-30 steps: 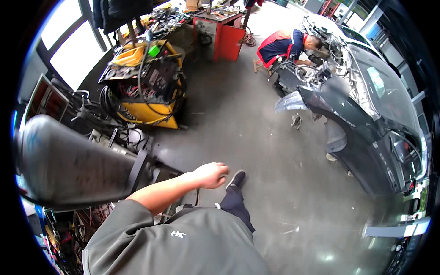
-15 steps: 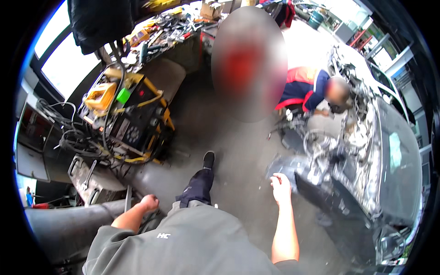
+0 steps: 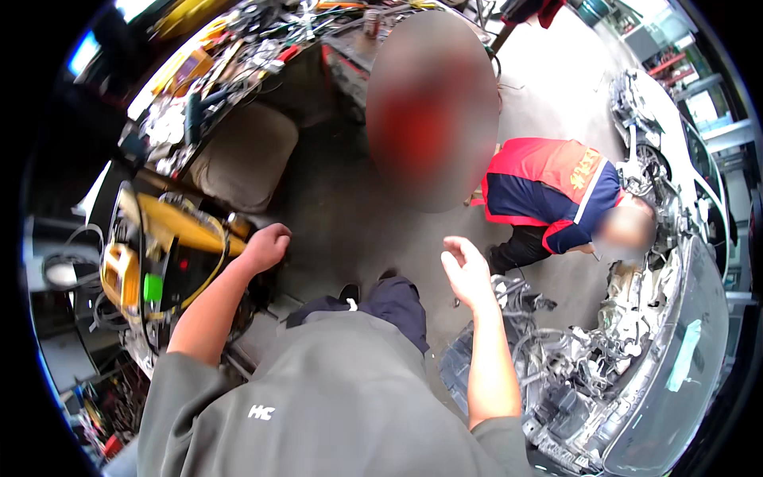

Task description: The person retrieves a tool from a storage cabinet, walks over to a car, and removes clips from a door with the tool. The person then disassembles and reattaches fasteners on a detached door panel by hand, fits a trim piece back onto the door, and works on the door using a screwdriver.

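My left hand (image 3: 266,248) is held out in the air with its fingers loosely curled, and nothing shows in them. It is nearest to a wheeled machine with a yellow frame (image 3: 191,225); whether they touch I cannot tell. A yellow jug (image 3: 119,272) and a green block (image 3: 152,287) sit on that machine. My right hand (image 3: 466,272) hangs in the air over the grey floor, empty, thumb apart from the fingers. Just right of it lies the opened front of a car (image 3: 584,350), its metal parts and wiring bare.
A person in a red and navy jacket (image 3: 556,191) bends over the car at the right. A blurred patch with red (image 3: 421,135) hides the area ahead. Behind the machine stands a beige seat (image 3: 246,151). The workbench (image 3: 238,60) is heaped with tools. A dark windshield (image 3: 675,374) is at the right.
I have stepped forward: the machine, seat and bench come closer, and the jacketed person looks larger. My left hand has risen forward; my right hand also sits further forward.
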Demonstrator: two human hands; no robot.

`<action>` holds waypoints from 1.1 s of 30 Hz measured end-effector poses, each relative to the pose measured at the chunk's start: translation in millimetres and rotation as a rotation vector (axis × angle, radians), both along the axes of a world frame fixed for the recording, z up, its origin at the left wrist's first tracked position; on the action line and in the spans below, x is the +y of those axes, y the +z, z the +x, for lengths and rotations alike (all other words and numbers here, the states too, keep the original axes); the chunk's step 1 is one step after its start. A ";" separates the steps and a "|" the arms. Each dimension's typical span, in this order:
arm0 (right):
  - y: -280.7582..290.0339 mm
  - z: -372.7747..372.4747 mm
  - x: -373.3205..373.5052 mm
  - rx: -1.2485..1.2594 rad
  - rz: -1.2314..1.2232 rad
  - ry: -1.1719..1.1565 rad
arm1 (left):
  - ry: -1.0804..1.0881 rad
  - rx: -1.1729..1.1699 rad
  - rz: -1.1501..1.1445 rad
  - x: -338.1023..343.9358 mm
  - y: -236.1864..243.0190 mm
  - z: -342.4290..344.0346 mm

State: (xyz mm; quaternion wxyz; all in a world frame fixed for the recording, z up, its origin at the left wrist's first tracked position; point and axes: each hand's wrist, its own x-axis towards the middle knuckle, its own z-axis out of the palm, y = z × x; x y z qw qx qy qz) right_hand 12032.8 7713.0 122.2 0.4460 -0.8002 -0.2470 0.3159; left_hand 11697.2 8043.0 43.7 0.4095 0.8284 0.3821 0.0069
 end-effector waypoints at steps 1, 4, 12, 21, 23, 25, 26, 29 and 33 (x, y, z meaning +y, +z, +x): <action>-32.8 38.2 18.1 -0.102 0.053 0.015 | 0.017 -0.032 -0.006 16.7 -9.9 36.7; -69.6 132.6 85.1 -0.283 0.056 0.087 | 0.037 0.060 0.017 52.9 -32.5 76.3; -272.6 355.2 215.5 -0.548 0.081 -0.038 | -0.344 0.353 0.073 71.0 -95.2 245.1; -298.0 442.2 221.9 -0.296 -0.225 0.190 | -1.210 0.021 0.705 193.1 -127.6 612.2; -307.4 453.1 214.2 -0.218 -0.017 -0.059 | -1.328 0.072 0.646 201.1 -135.2 611.8; -331.0 459.8 213.3 0.034 -0.035 -0.221 | -1.440 0.107 0.613 209.1 -146.1 615.4; -351.4 472.6 228.1 0.049 0.032 -0.205 | -1.421 0.089 0.629 210.8 -157.7 620.1; -415.0 509.3 311.9 -0.029 0.394 -0.117 | -1.384 0.023 0.713 218.4 -202.5 620.6; -375.6 536.6 391.6 -0.240 0.230 0.132 | -1.421 0.020 0.637 211.8 -144.7 620.9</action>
